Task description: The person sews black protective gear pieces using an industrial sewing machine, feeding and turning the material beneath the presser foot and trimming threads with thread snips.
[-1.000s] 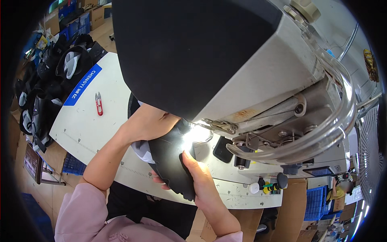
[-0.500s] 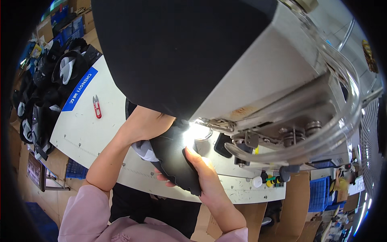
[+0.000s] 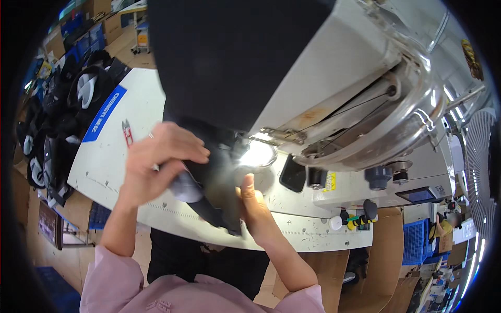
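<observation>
A black shoe upper (image 3: 216, 182) with pale grey lining (image 3: 185, 188) lies under the lit needle area of a sewing machine (image 3: 313, 83), its near end tilted toward me and blurred. My right hand (image 3: 253, 211) grips its right edge, thumb upright on top and fingers hidden behind the piece. Just left of the upper, my left hand (image 3: 159, 161) is raised with thumb and fingers apart, holding nothing. Whether its fingertips touch the upper cannot be made out. The machine's dark front hides the upper's far end.
Red-handled thread snips (image 3: 127, 133) lie on the white table (image 3: 141, 104). Many black shoe uppers (image 3: 60, 120) are heaped at the left. A black flat rounded object (image 3: 293, 173) rests right of the needle. Thread spools (image 3: 355, 221), a cardboard box (image 3: 389, 255) and blue crates (image 3: 415, 240) are at the right.
My left hand has come off the upper, moving left and into view from behind the machine's dark front. The upper has swung to a steeper angle, its near end shifting left with my right hand.
</observation>
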Tool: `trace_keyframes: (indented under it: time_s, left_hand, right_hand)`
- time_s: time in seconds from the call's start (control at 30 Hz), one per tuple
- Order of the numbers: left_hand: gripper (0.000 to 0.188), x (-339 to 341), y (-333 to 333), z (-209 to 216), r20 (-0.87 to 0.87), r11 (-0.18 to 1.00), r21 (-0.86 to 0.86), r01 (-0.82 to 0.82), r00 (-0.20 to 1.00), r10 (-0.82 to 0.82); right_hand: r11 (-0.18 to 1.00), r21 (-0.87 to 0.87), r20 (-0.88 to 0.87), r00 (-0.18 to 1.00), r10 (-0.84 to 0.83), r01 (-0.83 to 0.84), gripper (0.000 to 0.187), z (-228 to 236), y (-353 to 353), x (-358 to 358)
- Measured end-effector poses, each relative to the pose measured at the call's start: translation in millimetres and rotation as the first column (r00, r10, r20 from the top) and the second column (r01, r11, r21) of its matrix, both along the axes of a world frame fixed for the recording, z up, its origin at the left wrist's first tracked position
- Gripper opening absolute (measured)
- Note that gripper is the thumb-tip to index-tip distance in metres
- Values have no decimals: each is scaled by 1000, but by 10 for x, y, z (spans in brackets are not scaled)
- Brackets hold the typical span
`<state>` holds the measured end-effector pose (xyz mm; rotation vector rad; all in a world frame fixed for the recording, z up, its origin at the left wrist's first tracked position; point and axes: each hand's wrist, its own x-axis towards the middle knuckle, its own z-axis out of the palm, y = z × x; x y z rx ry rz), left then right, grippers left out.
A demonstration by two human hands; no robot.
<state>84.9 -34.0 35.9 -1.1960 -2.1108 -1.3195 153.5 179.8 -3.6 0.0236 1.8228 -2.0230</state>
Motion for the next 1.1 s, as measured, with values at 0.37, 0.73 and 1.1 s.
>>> trace_keyframes:
  time_s: [0.37, 0.73, 1.1]
  left_hand:
    - [15, -64, -741, 204, 8, 830, 514, -217, 969, 249]
    - [73, 483, -960, 324, 526, 982, -43, -185, 832, 179]
    - [26, 220, -534, 260, 788, 979, -94, 183, 615, -40]
  right_hand:
    - [874, 315, -852, 516, 88, 371, 44, -65, -869, -83]
    - [795, 479, -849, 427, 311, 373, 22, 172, -750, 314]
    - [941, 247, -647, 762, -16, 230, 19, 142, -171, 249]
